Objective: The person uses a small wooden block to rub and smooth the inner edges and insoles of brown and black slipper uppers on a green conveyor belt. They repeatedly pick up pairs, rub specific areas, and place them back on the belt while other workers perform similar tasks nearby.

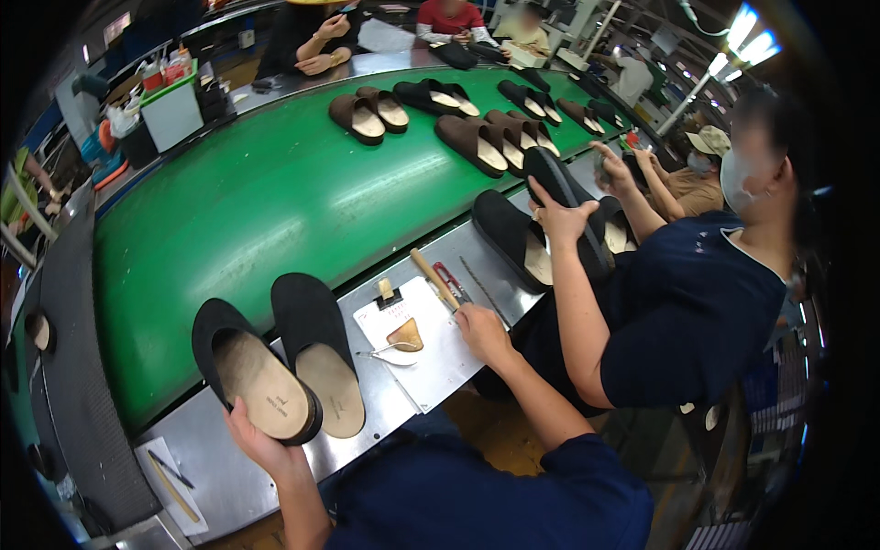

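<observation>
My left hand (pixel 261 445) is closed on the heel end of a black clog (pixel 214 341) with a beige footbed, tilting it up at the table's near edge. Beside it, a matching black clog (pixel 312 307) lies sole down. My right hand (pixel 486 335) is curled round the near end of a wooden stick (pixel 433 275). Left of that hand, a clipboard (pixel 440 376) with white paper carries a tan scrap (pixel 405 335) and silver nippers (pixel 389 356). A red cutter knife (pixel 447 280) and a thin dark rod (pixel 478 283) lie just past the stick.
Along the far side of the green conveyor belt (pixel 229 238) stand several brown clogs (pixel 469 142) and black clogs. Close on my right, a co-worker (pixel 687 302) holds a black clog (pixel 559 188). A grey bin (pixel 172 117) holds bottles at back left. A pen (pixel 170 467) lies at front left.
</observation>
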`<action>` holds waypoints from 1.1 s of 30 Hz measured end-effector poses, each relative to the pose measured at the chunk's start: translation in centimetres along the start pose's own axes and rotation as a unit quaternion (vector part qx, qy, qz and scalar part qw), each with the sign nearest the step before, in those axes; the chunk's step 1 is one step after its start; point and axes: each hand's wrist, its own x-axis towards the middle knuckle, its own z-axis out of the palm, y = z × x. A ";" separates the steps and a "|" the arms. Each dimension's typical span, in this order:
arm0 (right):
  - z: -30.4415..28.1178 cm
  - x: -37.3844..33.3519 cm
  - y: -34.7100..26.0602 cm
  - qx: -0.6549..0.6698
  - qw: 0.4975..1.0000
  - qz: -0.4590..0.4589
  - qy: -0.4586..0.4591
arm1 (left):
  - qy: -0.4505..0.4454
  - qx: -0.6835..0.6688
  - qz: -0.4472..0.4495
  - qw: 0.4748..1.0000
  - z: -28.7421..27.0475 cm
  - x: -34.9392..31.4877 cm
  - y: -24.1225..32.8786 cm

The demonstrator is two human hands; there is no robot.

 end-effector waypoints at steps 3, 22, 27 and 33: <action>-1.0 0.2 -6.4 0.085 0.991 -0.066 0.084 | -0.006 -0.042 -0.037 0.998 -0.3 1.3 0.0; 0.0 -5.2 -21.9 0.113 0.845 -0.519 0.067 | 0.044 -0.050 0.049 0.997 1.7 1.0 1.7; -0.4 -6.6 -20.2 0.173 0.904 -0.389 -0.028 | -0.032 -0.015 0.050 0.998 -2.1 2.3 0.9; 2.6 -5.3 -20.1 0.304 0.922 -0.168 -0.170 | -0.092 0.134 -0.025 0.986 -10.4 3.1 -0.5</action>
